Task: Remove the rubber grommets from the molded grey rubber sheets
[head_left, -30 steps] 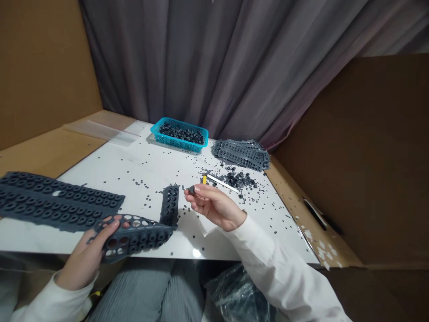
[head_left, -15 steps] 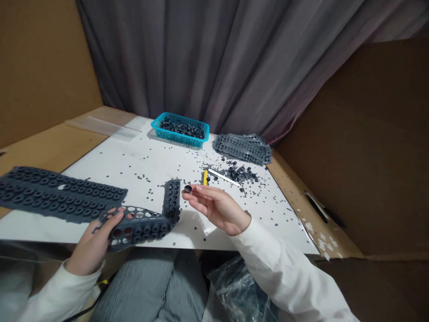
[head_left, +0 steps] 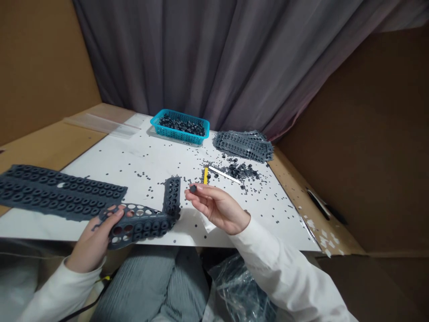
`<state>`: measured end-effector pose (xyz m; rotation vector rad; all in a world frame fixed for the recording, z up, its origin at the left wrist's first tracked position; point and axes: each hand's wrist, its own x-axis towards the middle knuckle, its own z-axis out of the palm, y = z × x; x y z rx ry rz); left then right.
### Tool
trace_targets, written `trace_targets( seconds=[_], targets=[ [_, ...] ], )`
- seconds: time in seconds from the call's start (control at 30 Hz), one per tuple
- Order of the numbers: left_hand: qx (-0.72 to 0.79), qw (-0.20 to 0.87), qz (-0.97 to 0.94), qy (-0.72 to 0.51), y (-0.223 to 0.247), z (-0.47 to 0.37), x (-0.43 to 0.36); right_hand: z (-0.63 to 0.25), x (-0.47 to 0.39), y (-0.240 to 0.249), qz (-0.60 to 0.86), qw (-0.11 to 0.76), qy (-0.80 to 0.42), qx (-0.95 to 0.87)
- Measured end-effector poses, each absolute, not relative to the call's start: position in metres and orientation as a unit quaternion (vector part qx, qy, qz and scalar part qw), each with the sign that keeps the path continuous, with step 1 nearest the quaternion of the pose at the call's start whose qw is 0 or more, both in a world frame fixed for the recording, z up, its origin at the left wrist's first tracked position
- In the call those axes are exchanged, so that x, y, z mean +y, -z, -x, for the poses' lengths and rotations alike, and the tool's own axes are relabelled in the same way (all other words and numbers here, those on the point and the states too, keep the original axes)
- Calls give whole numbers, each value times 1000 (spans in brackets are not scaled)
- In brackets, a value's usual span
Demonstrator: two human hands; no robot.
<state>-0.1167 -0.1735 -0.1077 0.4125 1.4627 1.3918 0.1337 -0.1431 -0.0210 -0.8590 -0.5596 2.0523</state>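
My left hand (head_left: 97, 239) grips one end of a dark grey rubber sheet (head_left: 152, 226) at the table's front edge. Round holes show near my fingers, and ring-shaped parts still sit along its other portion, which bends upward at the right. Between the thumb and fingertips of my right hand (head_left: 223, 209) is a small dark rubber piece (head_left: 193, 188). Another rubber sheet (head_left: 63, 190) full of rings lies flat at the left. Beyond my right hand, a pile of loose dark pieces (head_left: 241, 171) lies beside a yellow and white cutter-like tool (head_left: 205, 175).
A blue basket (head_left: 179, 135) of dark parts stands at the back of the white table (head_left: 124, 156), with stacked rubber sheets (head_left: 246, 145) to its right. Tiny dark discs are scattered around. A dark pen-like tool (head_left: 318, 203) and paper scraps (head_left: 326, 239) lie at the right edge.
The small piece in my right fingertips has turned, its hollow side no longer showing, and moved slightly right. My left hand keeps its hold on the sheet. The camera view has shifted slightly.
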Motion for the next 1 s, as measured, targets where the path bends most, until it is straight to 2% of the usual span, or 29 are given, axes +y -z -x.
trace_targets(
  seconds=[0.23,0.47,0.73,1.0],
  targets=[
    [593,530,-172,-582,105,116,-174,-133,-147,21,328,413,-812,-252],
    [602,524,-161,-580,103,112,-173,-128,-154,20,339,446,-754,-343],
    [596,537,-149,-578,95,111,-175,-123,-165,17,351,529,-517,-574],
    [611,532,-169,-562,97,112,-175,-122,-172,20,307,565,-307,-702]
  ],
)
